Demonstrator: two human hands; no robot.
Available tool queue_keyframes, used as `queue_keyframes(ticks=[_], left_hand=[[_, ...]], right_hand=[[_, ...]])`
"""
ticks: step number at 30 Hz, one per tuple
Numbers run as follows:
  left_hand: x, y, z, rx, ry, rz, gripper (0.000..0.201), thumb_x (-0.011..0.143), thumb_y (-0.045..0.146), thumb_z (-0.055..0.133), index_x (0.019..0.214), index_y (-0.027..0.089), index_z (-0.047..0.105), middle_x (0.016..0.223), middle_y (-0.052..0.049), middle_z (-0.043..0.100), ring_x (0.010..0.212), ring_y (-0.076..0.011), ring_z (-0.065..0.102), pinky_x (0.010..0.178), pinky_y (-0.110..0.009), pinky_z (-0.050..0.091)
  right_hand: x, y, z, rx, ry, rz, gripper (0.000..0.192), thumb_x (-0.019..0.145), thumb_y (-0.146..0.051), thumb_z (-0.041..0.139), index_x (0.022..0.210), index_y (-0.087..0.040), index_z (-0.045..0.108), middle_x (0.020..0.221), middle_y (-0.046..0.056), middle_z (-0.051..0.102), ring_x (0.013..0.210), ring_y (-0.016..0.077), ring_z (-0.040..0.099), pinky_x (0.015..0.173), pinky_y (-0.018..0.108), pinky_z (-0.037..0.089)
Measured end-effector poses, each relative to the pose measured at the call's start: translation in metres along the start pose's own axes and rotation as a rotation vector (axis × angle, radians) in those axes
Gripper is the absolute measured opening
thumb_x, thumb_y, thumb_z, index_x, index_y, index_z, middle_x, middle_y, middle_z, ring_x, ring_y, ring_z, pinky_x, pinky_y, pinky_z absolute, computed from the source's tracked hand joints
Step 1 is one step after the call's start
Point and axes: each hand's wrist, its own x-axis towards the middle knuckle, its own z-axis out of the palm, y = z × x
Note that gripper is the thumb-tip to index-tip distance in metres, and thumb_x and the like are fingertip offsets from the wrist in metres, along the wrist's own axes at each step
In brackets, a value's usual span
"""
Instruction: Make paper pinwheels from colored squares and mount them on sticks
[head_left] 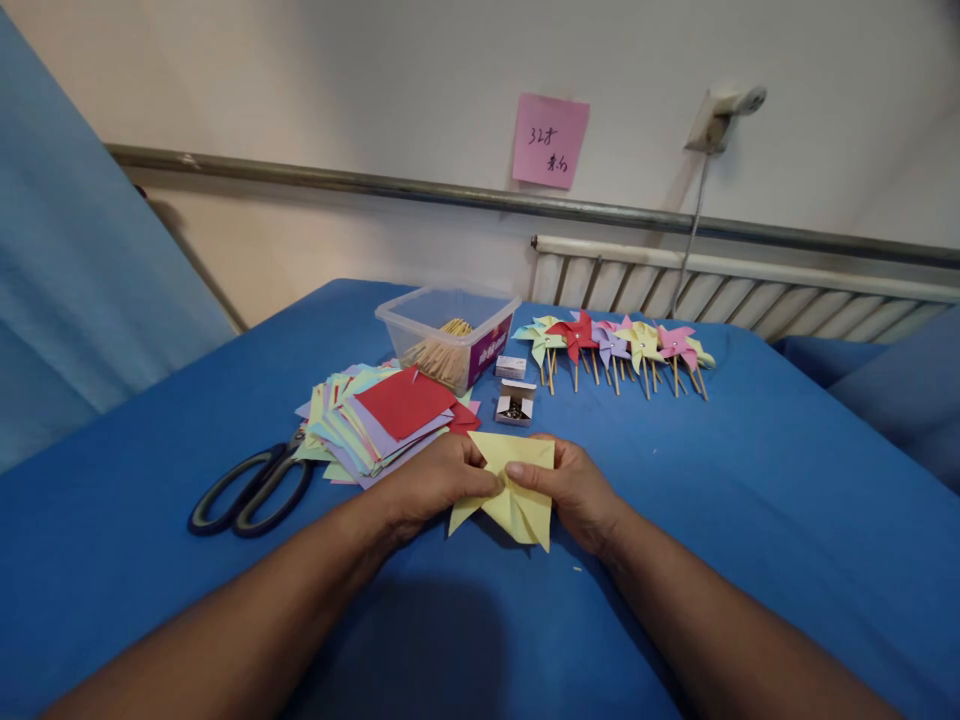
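Both hands, left hand (431, 480) & right hand (574, 490), pinch yellow paper (517, 490) w/ fingers.

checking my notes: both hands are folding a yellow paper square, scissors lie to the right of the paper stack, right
Not quite. The head view shows the scissors to the left of the paper stack, not the right. The rest holds: the left hand and right hand are folding the yellow paper square.

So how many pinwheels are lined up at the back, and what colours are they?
Counting the finished pinwheels in the row, as well as the overlap lets me tell:
Green pinwheel: 1
Red pinwheel: 1
Purple pinwheel: 1
Yellow pinwheel: 1
Pink pinwheel: 1
Total: 5 finished, plus the yellow paper being folded by the left hand and right hand.
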Motion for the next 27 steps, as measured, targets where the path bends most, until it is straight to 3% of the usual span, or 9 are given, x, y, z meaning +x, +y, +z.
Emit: queue_keyframes(ticks=[5, 10, 15, 21, 27], left_hand=[[0.002, 0.0, -0.001, 0.259, -0.117, -0.022, 0.008, 0.06, 0.017, 0.063, 0.066, 0.012, 0.066, 0.061, -0.004, 0.064, 0.053, -0.0154, 0.055, 0.047, -0.024, 0.034], [0.007, -0.002, -0.002, 0.369, 0.026, 0.007, 0.011, 0.061, 0.022, 0.065, 0.063, 0.012, 0.061, 0.056, 0.0, 0.058, 0.049, -0.0117, 0.048, 0.046, -0.023, 0.031], [0.011, -0.008, 0.002, 0.14, 0.107, 0.042, 0.017, 0.063, 0.026, 0.07, 0.063, 0.014, 0.058, 0.058, -0.001, 0.06, 0.055, -0.014, 0.054, 0.053, -0.025, 0.039], [0.009, -0.011, 0.015, -0.244, 0.003, 0.098, 0.027, 0.071, 0.027, 0.071, 0.093, 0.012, 0.067, 0.09, -0.01, 0.07, 0.08, -0.0202, 0.064, 0.079, -0.032, 0.047], [0.006, -0.011, 0.024, -0.399, -0.043, 0.057, 0.028, 0.075, 0.026, 0.068, 0.099, 0.011, 0.069, 0.091, -0.013, 0.071, 0.08, -0.0214, 0.065, 0.075, -0.032, 0.049]], right_hand=[[0.001, -0.001, 0.002, -0.163, 0.02, 0.02, 0.035, 0.054, -0.032, 0.083, 0.076, -0.014, 0.064, 0.064, 0.0, 0.067, 0.052, 0.0129, 0.059, 0.053, 0.025, 0.045], [0.006, 0.005, 0.002, -0.295, 0.056, -0.068, 0.035, 0.063, -0.037, 0.077, 0.086, -0.013, 0.067, 0.073, 0.004, 0.071, 0.057, 0.0153, 0.062, 0.055, 0.027, 0.048], [0.01, 0.011, 0.007, -0.197, 0.171, -0.147, 0.041, 0.065, -0.041, 0.075, 0.093, -0.011, 0.069, 0.077, 0.007, 0.073, 0.06, 0.0184, 0.065, 0.058, 0.03, 0.052], [0.01, 0.011, 0.016, 0.07, 0.219, -0.229, 0.035, 0.072, -0.038, 0.071, 0.093, -0.01, 0.069, 0.079, 0.009, 0.073, 0.063, 0.0201, 0.068, 0.063, 0.033, 0.055], [0.009, 0.009, 0.02, 0.062, 0.296, -0.287, 0.031, 0.074, -0.037, 0.07, 0.09, -0.011, 0.07, 0.079, 0.008, 0.074, 0.064, 0.0209, 0.068, 0.062, 0.033, 0.055]])
